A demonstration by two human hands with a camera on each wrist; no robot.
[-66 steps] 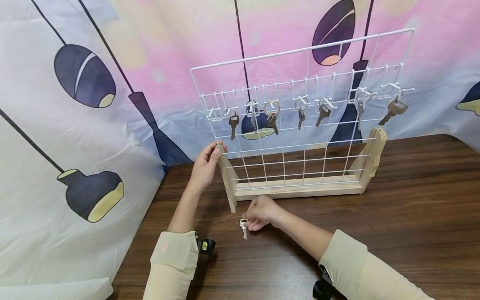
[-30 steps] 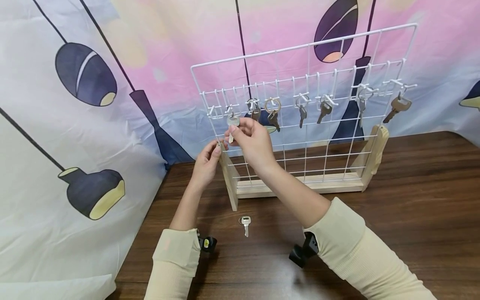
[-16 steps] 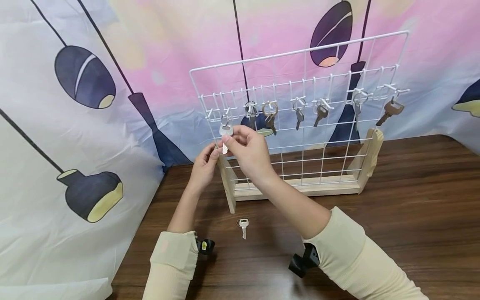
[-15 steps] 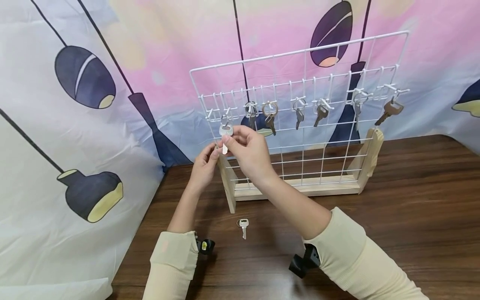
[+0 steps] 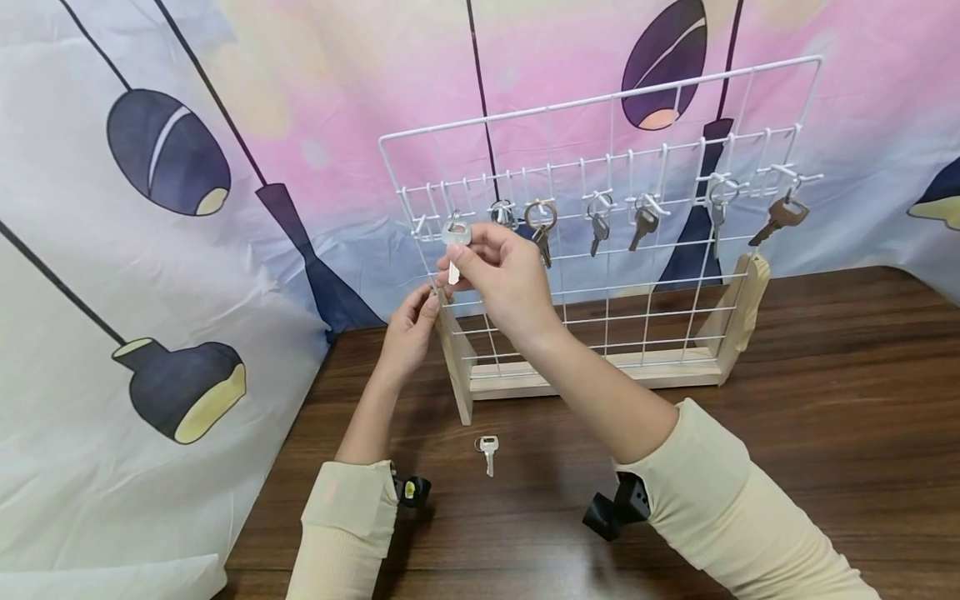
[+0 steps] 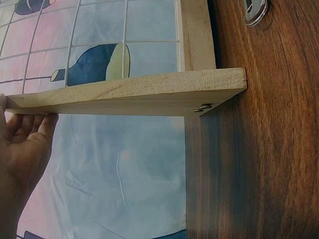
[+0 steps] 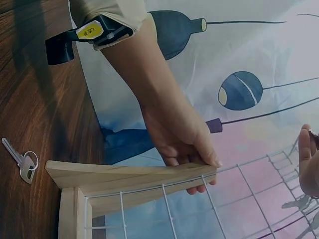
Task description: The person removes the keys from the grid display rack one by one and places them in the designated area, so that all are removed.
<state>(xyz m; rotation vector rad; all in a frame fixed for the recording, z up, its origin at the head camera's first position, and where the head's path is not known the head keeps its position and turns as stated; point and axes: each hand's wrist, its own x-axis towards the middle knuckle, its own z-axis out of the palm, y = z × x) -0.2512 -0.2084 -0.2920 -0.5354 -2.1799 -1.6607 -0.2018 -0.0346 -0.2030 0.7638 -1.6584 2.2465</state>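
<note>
Thumb and fingers of my right hand pinch a silver key by its head, blade pointing down, in front of the white wire grid rack. The key's ring overlaps the second hook from the left in the head view. My left hand grips the top of the rack's left wooden side post; in the left wrist view its fingers reach behind that post. Another silver key with a small ring lies on the table before the rack. Only part of my right hand shows in the right wrist view.
Several more keys hang by rings along the hooks, among them a brown key at the far right. The leftmost hook bears no key. A patterned cloth hangs behind the dark wooden table.
My right hand has left the key on the table and risen to a hanging key, which it now pinches. In the last half second it has lifted that key slightly. My left hand stays put.
</note>
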